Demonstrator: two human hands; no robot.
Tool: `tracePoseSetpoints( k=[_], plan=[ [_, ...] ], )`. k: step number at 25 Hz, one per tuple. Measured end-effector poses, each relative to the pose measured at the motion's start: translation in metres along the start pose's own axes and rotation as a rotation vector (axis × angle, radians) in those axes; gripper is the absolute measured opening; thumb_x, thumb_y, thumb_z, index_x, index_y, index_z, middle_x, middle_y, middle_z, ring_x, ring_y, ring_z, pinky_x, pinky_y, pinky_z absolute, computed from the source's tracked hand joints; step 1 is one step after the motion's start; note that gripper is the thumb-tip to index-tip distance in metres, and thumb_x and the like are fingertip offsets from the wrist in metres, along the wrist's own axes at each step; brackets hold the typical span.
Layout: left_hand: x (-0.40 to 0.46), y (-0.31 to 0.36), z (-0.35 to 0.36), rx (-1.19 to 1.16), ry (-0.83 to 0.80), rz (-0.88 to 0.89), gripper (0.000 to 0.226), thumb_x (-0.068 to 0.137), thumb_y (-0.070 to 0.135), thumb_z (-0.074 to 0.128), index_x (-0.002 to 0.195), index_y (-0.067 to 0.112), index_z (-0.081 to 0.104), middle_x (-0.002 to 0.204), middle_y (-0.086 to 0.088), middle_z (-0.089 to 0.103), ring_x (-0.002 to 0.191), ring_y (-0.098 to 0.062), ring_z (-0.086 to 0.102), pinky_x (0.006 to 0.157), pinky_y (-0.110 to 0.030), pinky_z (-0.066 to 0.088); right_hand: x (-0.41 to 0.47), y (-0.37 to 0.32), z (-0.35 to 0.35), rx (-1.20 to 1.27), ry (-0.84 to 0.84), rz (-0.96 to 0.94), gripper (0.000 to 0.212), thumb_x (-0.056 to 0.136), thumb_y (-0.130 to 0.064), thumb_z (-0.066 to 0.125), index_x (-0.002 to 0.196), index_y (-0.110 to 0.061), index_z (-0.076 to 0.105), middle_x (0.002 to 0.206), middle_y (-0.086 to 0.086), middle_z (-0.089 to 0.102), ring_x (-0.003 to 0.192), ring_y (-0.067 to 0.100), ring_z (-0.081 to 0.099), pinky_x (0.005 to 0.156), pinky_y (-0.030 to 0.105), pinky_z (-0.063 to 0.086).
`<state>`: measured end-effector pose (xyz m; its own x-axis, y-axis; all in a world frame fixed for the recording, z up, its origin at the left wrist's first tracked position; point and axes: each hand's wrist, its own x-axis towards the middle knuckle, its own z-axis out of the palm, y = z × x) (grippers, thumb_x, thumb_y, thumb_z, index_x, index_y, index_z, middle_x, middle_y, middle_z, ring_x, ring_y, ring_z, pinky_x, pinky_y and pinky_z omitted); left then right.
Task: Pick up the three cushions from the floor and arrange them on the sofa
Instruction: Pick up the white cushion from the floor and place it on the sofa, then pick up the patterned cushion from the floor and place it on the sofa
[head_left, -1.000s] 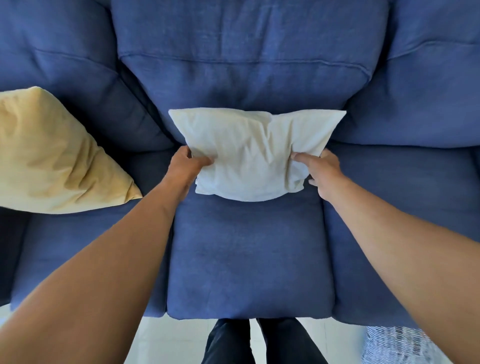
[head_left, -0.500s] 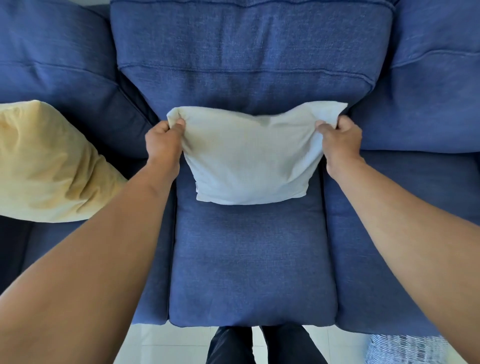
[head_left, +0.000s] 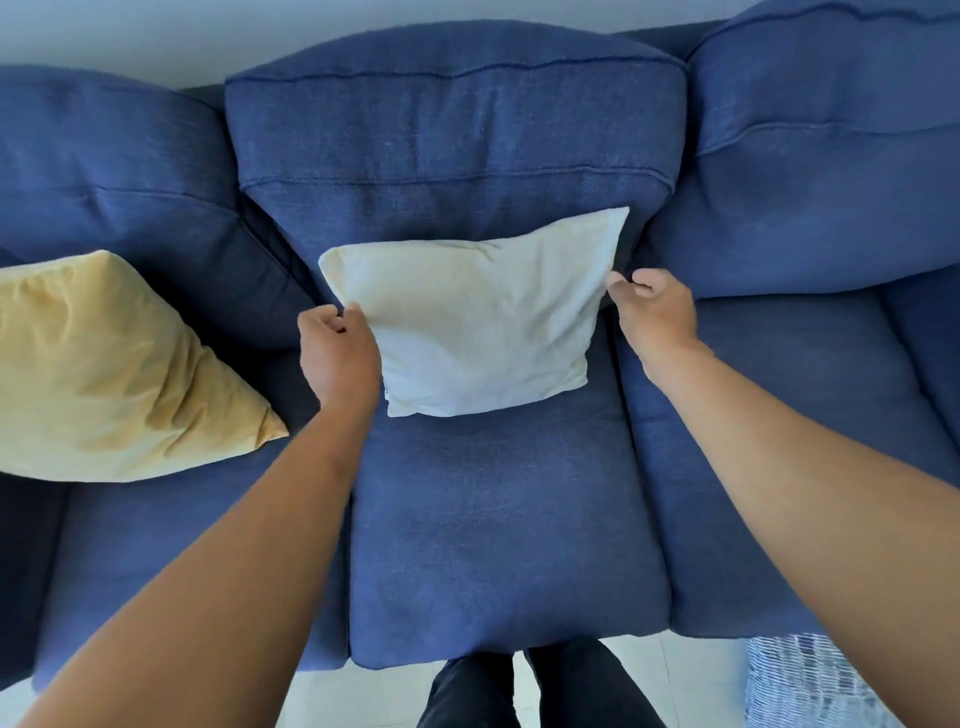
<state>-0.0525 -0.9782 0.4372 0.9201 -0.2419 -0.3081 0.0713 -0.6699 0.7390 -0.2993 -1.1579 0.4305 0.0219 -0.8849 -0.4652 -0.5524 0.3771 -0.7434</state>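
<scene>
A white cushion leans upright against the middle backrest of the blue sofa. My left hand is curled at the cushion's left edge, with thumb and fingertips pinching the fabric. At the cushion's right edge, my right hand has its fingers curled in; the fingertips just touch the edge and nothing shows in the hand. A yellow cushion lies tilted on the left seat. A blue-and-white striped fabric item, partly hidden by my right arm, lies on the floor at the lower right.
My dark-trousered legs stand on the pale tiled floor, right against the sofa's front edge. A pale wall runs behind the sofa. The right seat holds no cushion.
Both hands left the white cushion's top corners and slid down to its side edges. The cushion now stands more upright against the backrest. My head has tilted up, showing the sofa's top and the wall.
</scene>
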Motion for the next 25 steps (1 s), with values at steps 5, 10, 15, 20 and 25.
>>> tracePoseSetpoints(
  k=[5, 10, 15, 20, 25],
  plan=[
    [-0.103, -0.022, 0.015, 0.289, -0.439, 0.33, 0.051, 0.109, 0.04, 0.048, 0.153, 0.016, 0.051, 0.16, -0.003, 0.053, 0.147, -0.023, 0.049, 0.119, -0.04, 0.04, -0.085, 0.042, -0.046, -0.179, 0.011, -0.011, 0.051, 0.109, -0.038, 0.053, 0.147, -0.004, 0.053, 0.148, 0.017, 0.061, 0.14, 0.034, 0.053, 0.112, 0.042, 0.042],
    [-0.185, -0.02, 0.052, 0.539, -0.752, 0.742, 0.061, 0.11, 0.041, 0.043, 0.162, 0.009, 0.038, 0.174, -0.01, 0.03, 0.162, -0.025, 0.024, 0.13, -0.043, 0.022, -0.139, 0.112, -0.102, -0.413, 0.107, 0.024, 0.054, 0.112, -0.035, 0.044, 0.154, -0.002, 0.043, 0.165, 0.016, 0.042, 0.161, 0.035, 0.025, 0.122, 0.055, 0.034],
    [-0.278, -0.02, 0.089, 0.667, -0.916, 1.055, 0.065, 0.11, 0.043, 0.043, 0.164, 0.008, 0.034, 0.175, -0.011, 0.025, 0.164, -0.027, 0.017, 0.131, -0.046, 0.02, -0.197, 0.195, -0.17, -0.462, 0.202, 0.163, 0.064, 0.113, -0.041, 0.041, 0.165, -0.006, 0.028, 0.179, 0.015, 0.014, 0.168, 0.031, 0.005, 0.129, 0.06, 0.024],
    [-0.396, -0.049, 0.111, 0.834, -1.079, 1.299, 0.069, 0.11, 0.046, 0.042, 0.166, 0.011, 0.027, 0.177, -0.009, 0.017, 0.165, -0.025, 0.009, 0.133, -0.047, 0.013, -0.268, 0.29, -0.24, -0.367, 0.323, 0.298, 0.067, 0.111, -0.042, 0.046, 0.166, -0.007, 0.028, 0.179, 0.016, 0.016, 0.167, 0.034, 0.008, 0.129, 0.061, 0.024],
    [-0.513, -0.093, 0.123, 1.022, -1.196, 1.426, 0.07, 0.11, 0.046, 0.04, 0.167, 0.011, 0.021, 0.178, -0.009, 0.013, 0.166, -0.025, 0.008, 0.132, -0.045, 0.012, -0.354, 0.382, -0.303, -0.298, 0.372, 0.408, 0.07, 0.11, -0.043, 0.049, 0.166, -0.008, 0.026, 0.179, 0.016, 0.014, 0.167, 0.034, 0.009, 0.13, 0.059, 0.022]
  ],
)
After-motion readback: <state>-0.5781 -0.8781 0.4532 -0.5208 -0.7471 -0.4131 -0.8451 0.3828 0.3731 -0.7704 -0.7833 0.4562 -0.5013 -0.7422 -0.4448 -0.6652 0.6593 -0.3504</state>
